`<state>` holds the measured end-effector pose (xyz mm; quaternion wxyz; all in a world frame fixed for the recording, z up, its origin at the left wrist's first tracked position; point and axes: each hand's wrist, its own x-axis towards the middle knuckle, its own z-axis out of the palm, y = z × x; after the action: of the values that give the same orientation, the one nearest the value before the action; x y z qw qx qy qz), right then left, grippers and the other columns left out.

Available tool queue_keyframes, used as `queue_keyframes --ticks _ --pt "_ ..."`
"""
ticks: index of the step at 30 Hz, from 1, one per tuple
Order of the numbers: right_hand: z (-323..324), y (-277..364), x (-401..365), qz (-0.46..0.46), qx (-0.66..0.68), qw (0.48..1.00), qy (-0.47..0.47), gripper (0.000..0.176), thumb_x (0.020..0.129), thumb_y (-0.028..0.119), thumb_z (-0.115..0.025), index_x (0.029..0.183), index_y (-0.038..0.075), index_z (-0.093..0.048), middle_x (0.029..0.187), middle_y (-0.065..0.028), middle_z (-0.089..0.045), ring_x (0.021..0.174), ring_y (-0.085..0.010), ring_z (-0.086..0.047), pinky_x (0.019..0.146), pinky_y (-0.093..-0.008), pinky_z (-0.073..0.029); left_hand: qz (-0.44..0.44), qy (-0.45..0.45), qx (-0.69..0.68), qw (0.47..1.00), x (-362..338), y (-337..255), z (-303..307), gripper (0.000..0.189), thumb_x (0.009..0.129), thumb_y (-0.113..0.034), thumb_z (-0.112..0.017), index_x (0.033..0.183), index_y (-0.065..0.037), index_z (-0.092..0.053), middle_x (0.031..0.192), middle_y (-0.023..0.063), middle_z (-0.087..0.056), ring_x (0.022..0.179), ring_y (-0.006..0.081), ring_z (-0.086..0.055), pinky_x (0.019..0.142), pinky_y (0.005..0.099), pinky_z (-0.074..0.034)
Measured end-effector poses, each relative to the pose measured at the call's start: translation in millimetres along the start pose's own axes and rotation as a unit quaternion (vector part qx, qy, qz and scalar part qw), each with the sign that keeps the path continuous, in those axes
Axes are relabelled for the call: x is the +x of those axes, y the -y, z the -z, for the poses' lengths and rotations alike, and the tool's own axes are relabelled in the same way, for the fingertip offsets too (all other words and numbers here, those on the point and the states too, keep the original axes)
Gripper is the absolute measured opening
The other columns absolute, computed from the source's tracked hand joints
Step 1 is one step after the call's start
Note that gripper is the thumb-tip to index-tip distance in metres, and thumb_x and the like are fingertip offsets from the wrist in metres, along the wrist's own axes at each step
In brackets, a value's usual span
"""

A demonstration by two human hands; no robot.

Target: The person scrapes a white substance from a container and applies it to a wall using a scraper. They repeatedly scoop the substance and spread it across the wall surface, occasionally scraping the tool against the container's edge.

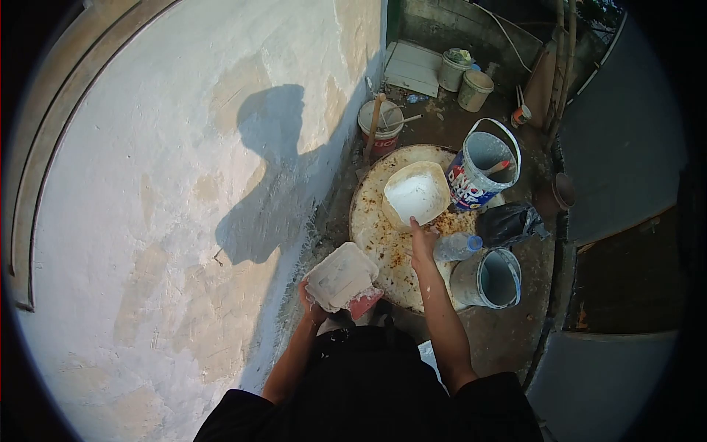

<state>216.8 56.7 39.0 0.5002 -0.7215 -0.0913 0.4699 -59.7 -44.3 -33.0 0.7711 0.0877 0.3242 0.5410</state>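
Note:
My left hand (312,305) is closed round the edge of a shallow rectangular tray (342,275) crusted with whitish plaster. A red piece (364,303) shows under the tray's near corner; what it belongs to is hidden. Over the round table, my right hand (422,246) is closed at the near rim of a pale bowl (392,211), one finger reaching over its edge. White powder (414,194) fills the bowl's bottom. Beside that hand a clear plastic bottle (455,247) with a blue cap lies on its side.
The stained round table (368,221) also bears a blue paint bucket (462,180) with a red-tipped tool inside. A grey bucket (477,280) and black plastic bag (508,224) are at the right. A patchy plastered wall (162,221) rises left; another bucket (384,136) stands by it.

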Motion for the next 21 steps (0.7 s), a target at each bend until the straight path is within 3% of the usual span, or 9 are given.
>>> queue_keyframes --ticks 2,5,8,11,14,18,21 --pt "-17 -13 38 -0.031 -0.003 0.998 -0.055 0.086 0.082 0.037 -0.071 0.142 0.001 -0.02 0.144 -0.0212 -0.029 0.13 -0.0377 -0.035 0.092 -0.0571 -0.045 -0.008 -0.003 -0.006 1.0 -1 1 7 0.061 0.086 -0.053 -0.04 0.131 -0.012 -0.047 0.129 0.0112 -0.053 0.118 0.0316 -0.052 0.102 0.0479 -0.041" --pt "-22 -1 47 -0.12 0.056 0.99 -0.04 0.077 0.083 0.03 -0.066 0.141 0.001 -0.023 0.143 -0.0203 -0.03 0.128 -0.0379 -0.037 0.093 -0.0595 -0.044 0.006 0.02 -0.01 1.0 0 -4 7 0.06 0.086 -0.052 -0.04 0.13 -0.011 -0.048 0.129 0.0112 -0.054 0.118 0.0307 -0.052 0.101 0.0476 -0.041" --pt "-16 -6 57 -0.12 0.078 0.99 0.001 0.064 0.085 0.024 -0.055 0.139 0.002 -0.029 0.138 -0.0201 -0.036 0.122 -0.0388 -0.043 0.091 -0.0601 -0.045 -0.002 0.005 -0.025 1.0 1 -4 11 0.061 0.086 -0.052 -0.04 0.13 -0.011 -0.048 0.128 0.0114 -0.054 0.118 0.0304 -0.052 0.101 0.0475 -0.041" --pt "-9 -21 71 -0.109 0.108 0.988 0.003 0.061 0.086 0.024 -0.045 0.14 0.002 -0.027 0.138 -0.02 -0.038 0.118 -0.0374 -0.047 0.086 -0.0544 -0.049 -0.012 0.002 -0.024 1.0 6 -1 15 0.066 0.086 -0.053 -0.04 0.133 -0.008 -0.046 0.13 0.0142 -0.054 0.118 0.0336 -0.053 0.102 0.0476 -0.041" --pt "-13 -16 61 -0.1 0.121 0.985 -0.067 0.052 0.084 0.027 -0.047 0.131 0.006 -0.04 0.127 -0.0195 -0.046 0.11 -0.0369 -0.052 0.087 -0.0577 -0.048 0.029 0.019 -0.059 0.998 9 -1 15 0.064 0.086 -0.051 -0.04 0.133 -0.009 -0.046 0.129 0.0136 -0.054 0.118 0.0334 -0.053 0.102 0.0478 -0.041" --pt "-3 -8 48 -0.082 0.095 0.989 0.078 0.055 0.083 0.032 -0.052 0.13 0.006 -0.041 0.127 -0.018 -0.046 0.111 -0.0335 -0.051 0.086 -0.0563 -0.048 -0.01 0.015 0.045 0.999 7 -2 2 0.062 0.087 -0.05 -0.04 0.133 -0.01 -0.046 0.129 0.0131 -0.054 0.118 0.0325 -0.053 0.102 0.0481 -0.041" --pt "2 -9 39 -0.058 0.107 0.978 0.169 0.059 0.082 0.03 -0.058 0.132 0.005 -0.039 0.127 -0.0165 -0.047 0.113 -0.0321 -0.05 0.088 -0.0557 -0.046 0.034 0.014 -0.024 0.999 16 -2 5 0.061 0.087 -0.05 -0.039 0.133 -0.01 -0.047 0.129 0.0132 -0.055 0.118 0.0322 -0.053 0.101 0.048 -0.042"
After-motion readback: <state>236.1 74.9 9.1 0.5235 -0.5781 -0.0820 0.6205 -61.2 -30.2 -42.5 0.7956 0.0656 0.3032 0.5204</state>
